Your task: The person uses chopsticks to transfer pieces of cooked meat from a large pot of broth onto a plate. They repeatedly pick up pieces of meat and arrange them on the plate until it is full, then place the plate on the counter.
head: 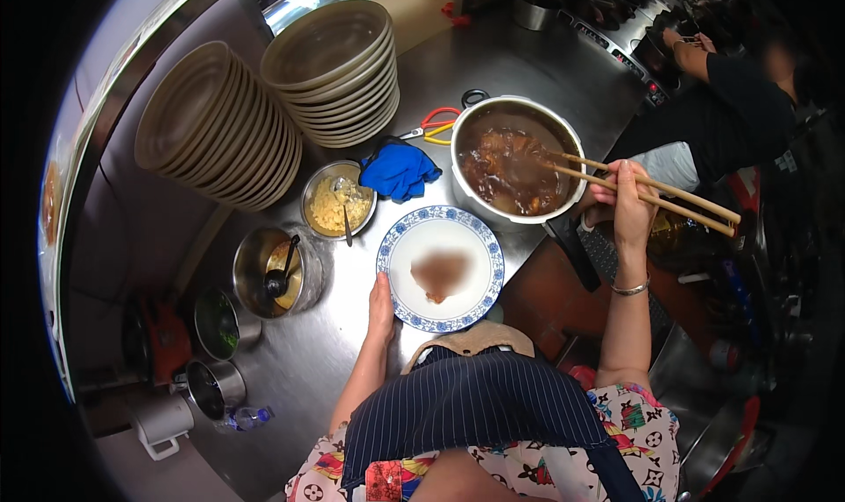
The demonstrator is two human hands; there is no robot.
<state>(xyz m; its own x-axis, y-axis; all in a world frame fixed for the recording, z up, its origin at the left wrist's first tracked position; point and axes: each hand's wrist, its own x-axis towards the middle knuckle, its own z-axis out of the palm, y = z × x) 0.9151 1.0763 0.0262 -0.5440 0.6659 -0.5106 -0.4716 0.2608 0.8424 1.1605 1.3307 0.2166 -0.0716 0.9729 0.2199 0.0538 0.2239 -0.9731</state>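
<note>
My left hand (381,307) grips the left rim of a white plate (449,235) with a blue floral border. A brown piece of food (439,274) lies on the plate, partly blurred. In my right hand (630,195) is a pair of long wooden chopsticks (693,200). Their tips reach into a metal pressure-cooker pot (518,218) without a lid, at brown chunks of food (505,155) in dark broth. The pot stands just beyond the plate to the right, its black handle (574,254) pointing towards me.
Scissors (432,127) and a blue cloth-like item (399,171) lie left of the pot. Tall bowl stacks (228,139) (343,99) rise behind. A bowl of chopped yellow food (340,202) and several metal pots (247,284) line the left. Another person (739,79) works at far right.
</note>
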